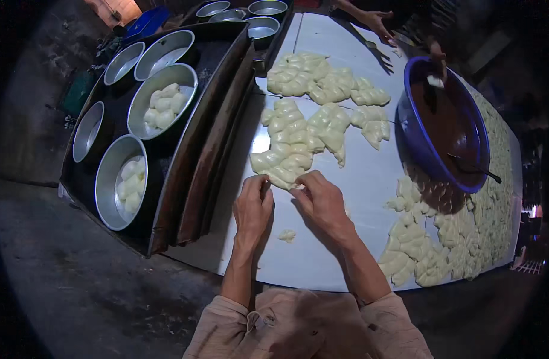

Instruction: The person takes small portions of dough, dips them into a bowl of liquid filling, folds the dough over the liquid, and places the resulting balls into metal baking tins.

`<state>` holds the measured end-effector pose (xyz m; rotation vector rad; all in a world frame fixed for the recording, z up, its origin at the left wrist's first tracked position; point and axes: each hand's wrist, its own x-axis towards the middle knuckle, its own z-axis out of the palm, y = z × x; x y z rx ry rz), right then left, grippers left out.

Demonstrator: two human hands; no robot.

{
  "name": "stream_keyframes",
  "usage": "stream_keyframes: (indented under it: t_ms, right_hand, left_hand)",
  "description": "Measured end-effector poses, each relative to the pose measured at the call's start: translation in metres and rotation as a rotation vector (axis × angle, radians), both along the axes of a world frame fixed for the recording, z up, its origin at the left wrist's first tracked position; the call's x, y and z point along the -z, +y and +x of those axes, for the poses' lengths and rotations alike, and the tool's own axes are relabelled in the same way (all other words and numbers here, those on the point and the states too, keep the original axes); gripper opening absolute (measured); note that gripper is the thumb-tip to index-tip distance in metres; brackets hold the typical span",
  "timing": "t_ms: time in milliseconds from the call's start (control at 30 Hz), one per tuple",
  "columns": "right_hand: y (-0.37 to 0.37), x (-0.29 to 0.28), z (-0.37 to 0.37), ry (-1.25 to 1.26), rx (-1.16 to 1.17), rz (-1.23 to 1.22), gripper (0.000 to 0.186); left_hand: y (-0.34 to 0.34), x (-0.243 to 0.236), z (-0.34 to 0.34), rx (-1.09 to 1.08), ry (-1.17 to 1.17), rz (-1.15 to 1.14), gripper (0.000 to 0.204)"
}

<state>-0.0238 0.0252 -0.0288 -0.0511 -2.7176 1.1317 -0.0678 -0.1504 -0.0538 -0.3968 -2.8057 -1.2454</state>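
At the near end of a glossy pale dough sheet [286,137], lumpy with pressed-together pieces on the white tabletop [352,239], my left hand [254,203] has its fingers curled and pinched on the edge. My right hand [319,206], just beside it, also grips that edge with bent fingers; the fingertips are partly hidden. A small loose dough scrap [286,236] lies below, between my forearms. Further dough pieces [298,72] spread behind the sheet, and more [412,251] cover the right side.
Left, a dark raised tray [170,179] holds several metal pans [110,203], two with dough balls. A blue tub [409,119] of brown liquid with a dark-handled utensil [478,170] stands right. Another person's hands [379,24] appear at the back, one near the tub holding a white object.
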Motion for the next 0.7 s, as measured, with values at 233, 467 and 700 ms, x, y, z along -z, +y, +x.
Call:
stream_keyframes:
  t_ms: [233, 467, 700]
  right_hand:
    - [0.017, -0.01, -0.02, -0.209, 0.217, -0.248, 0.024]
    - [-0.021, -0.01, -0.042, -0.194, 0.026, -0.211, 0.028]
    - [-0.03, 0.01, -0.081, 0.229, -0.397, 0.251, 0.028]
  left_hand:
    - [-0.007, 0.007, -0.044, 0.016, 0.105, -0.017, 0.039]
    - [-0.02, -0.012, -0.055, 0.06, -0.29, 0.231, 0.029]
    - [-0.015, -0.001, -0.018, -0.016, -0.03, 0.303, 0.039]
